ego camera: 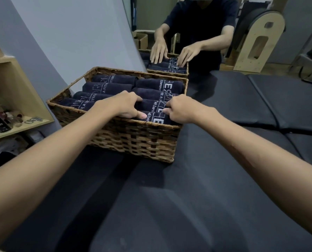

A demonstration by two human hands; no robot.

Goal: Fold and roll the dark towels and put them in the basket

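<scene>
A brown wicker basket (133,140) stands on the black padded table, at its left edge. Two rows of rolled dark towels with white lettering fill it; several rolls lie in each row. My left hand (126,106) and my right hand (180,110) both rest over the nearest roll (156,119) in the right row, fingers curled down onto it at the basket's front rim. The left thumb lies along the roll's near side. My fingertips are partly buried between this roll and the one behind it.
A mirror (197,33) behind the basket reflects me and the basket. A wooden shelf (15,99) with small items stands to the left. Black padded mats (260,106) stretch to the right and toward me. A wooden arch-shaped frame (259,37) appears in the reflection.
</scene>
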